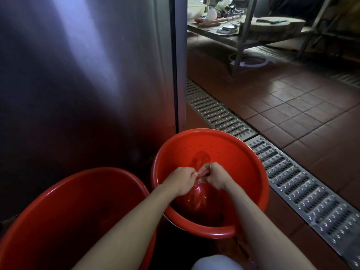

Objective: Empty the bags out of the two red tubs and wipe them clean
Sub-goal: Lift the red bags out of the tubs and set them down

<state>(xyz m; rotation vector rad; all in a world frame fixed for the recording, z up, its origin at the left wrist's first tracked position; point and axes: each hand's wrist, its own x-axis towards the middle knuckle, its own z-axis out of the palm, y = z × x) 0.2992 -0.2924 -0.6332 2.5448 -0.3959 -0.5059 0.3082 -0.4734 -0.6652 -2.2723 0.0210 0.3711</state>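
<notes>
Both hands — left hand (182, 179), right hand (213, 177) — pinch the neck of a clear bag (195, 197) inside the right red tub (253, 158); a slipping grip could spill it — the near-left tub (48, 193) waits.

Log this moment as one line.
left hand: pinches bag neck | right hand: pinches bag neck | bag: in right tub | left tub: untouched

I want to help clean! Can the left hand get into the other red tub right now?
Probably not yet. The left hand is busy pinching the bag with the right hand. Once free, the other tub beside it looks open and unblocked.
</notes>
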